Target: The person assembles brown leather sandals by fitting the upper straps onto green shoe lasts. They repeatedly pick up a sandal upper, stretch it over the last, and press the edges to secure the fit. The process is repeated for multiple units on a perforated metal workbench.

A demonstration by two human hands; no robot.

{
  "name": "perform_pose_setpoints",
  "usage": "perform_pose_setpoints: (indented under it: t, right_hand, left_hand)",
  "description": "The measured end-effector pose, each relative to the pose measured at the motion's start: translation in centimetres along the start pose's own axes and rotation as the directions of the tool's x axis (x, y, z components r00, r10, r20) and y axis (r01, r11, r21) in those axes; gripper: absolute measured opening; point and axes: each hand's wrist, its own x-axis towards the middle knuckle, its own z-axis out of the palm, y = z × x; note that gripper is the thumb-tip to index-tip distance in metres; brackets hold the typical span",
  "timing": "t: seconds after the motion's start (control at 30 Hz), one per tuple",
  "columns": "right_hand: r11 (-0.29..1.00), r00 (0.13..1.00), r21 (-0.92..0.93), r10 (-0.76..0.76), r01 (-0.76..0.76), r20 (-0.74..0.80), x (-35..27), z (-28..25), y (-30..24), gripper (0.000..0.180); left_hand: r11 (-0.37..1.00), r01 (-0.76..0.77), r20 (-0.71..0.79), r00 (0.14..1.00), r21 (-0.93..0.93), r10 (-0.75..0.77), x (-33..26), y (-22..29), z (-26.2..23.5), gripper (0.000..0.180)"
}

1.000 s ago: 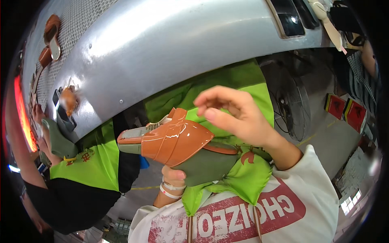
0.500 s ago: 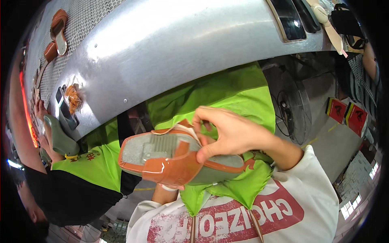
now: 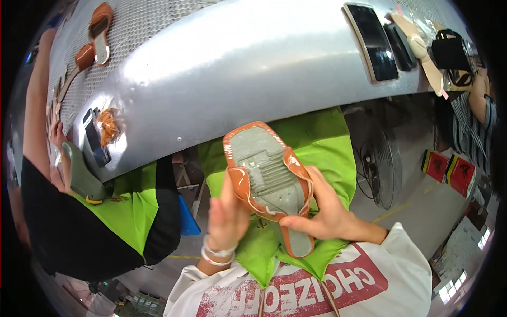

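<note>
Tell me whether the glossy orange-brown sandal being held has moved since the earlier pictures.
Yes. The sandal has turned: its toe, earlier pointing left, now points toward the near edge of the grey metal table.

Blurred, hidden, cut off
The left hand (image 3: 227, 217) is blurred, the fingertips of the right hand (image 3: 330, 212) are hidden by the shoe (image 3: 259, 142), the white shirt (image 3: 405, 267) is cut off below.

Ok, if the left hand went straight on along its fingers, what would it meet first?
Probably the held orange shoe, just ahead of the left hand, though depth there is unclear.
</note>
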Motion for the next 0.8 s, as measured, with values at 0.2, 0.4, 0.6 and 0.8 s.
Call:
perform_pose_setpoints:
  t: [0.2,0.4,0.6,0.8]
  right_hand:
    - [0.689,0.987,0.722,0.073,0.053,-0.142,1.2,1.0,0.0,0.074]
    - [0.833,0.978,0.546,0.180,-0.093,-0.109,1.3,1.6,-1.9,0.050]
    - [0.701,0.927,0.690,0.357,-0.181,-0.119,1.3,1.5,-1.8,0.052]
    - [0.831,0.962,0.530,0.256,-0.169,-0.095,1.2,1.3,-1.2,0.049]
  left_hand:
    - [0.997,-0.070,-0.158,0.985,-0.034,0.064,1.8,-2.0,2.3,0.058]
    - [0.879,-0.258,-0.077,0.947,0.400,0.313,2.0,-2.4,3.6,0.053]
    - [0.983,-0.145,-0.066,0.986,0.113,0.153,2.3,-2.3,3.6,0.052]
    - [0.948,-0.218,-0.015,0.974,0.231,0.228,2.0,-3.4,2.4,0.055]
